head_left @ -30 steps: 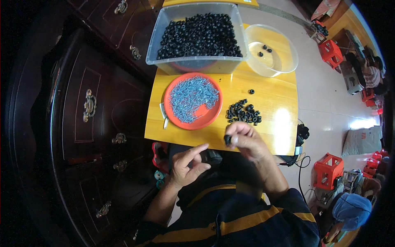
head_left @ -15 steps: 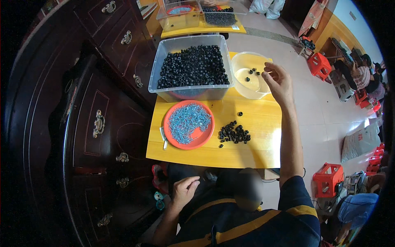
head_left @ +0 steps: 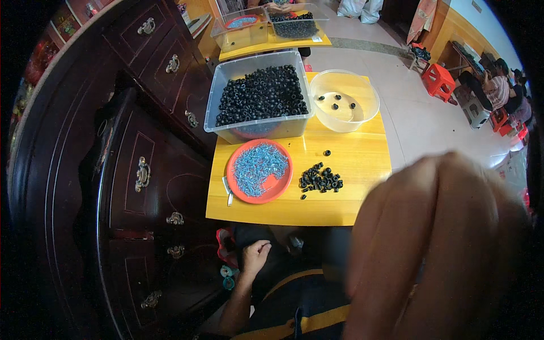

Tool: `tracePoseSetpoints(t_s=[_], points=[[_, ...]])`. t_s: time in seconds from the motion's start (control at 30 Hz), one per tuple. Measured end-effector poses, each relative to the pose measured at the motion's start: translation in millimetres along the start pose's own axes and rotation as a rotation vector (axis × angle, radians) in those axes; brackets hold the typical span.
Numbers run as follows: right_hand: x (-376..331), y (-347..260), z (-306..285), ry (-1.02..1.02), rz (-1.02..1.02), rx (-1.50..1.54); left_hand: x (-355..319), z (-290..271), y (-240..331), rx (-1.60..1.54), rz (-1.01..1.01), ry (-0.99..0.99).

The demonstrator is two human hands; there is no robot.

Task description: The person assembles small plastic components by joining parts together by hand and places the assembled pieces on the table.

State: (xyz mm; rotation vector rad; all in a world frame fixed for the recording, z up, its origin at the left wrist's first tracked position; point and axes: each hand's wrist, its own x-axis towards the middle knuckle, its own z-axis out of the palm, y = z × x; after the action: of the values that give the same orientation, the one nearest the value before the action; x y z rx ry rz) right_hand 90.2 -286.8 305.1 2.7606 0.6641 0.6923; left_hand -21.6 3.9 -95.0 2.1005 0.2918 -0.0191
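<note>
My left hand (head_left: 256,255) rests low over my lap, below the table's near edge, its fingers curled closed; whatever lies inside, if anything, is hidden. My right hand (head_left: 436,226) is raised very close to the camera, large and blurred, so its fingers' hold does not show. On the table, a loose pile of small black cylindrical parts (head_left: 321,179) lies right of a red plate (head_left: 275,192) of tiny bluish pieces (head_left: 258,164). Behind the pile, a round clear tub (head_left: 347,120) holds several black parts. A rectangular clear bin (head_left: 266,126) full of black parts stands behind the plate.
The yellow table (head_left: 255,213) borders a dark wooden cabinet (head_left: 127,187) with metal handles on the left. Another yellow table (head_left: 241,52) with bins stands beyond. Red stools (head_left: 438,81) and seated people are across the tiled floor at right.
My right hand has moved from beside the round tub back toward the camera. The tub now shows in full, with black parts lying in it. The view has shifted slightly; my left hand stays low.
</note>
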Motion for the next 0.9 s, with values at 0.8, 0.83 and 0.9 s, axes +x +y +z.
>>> tracePoseSetpoints(t_s=[0.8,0.83,0.9], points=[[-16,-16,34,0.386,0.308,0.324,-12,15,-27,-0.101,-0.059,0.057],[-17,-16,34,0.387,0.300,0.330,-11,13,-26,-0.055,-0.056,0.041],[-16,-13,33,0.398,0.268,0.339,-7,14,-22,-0.003,-0.057,0.032]])
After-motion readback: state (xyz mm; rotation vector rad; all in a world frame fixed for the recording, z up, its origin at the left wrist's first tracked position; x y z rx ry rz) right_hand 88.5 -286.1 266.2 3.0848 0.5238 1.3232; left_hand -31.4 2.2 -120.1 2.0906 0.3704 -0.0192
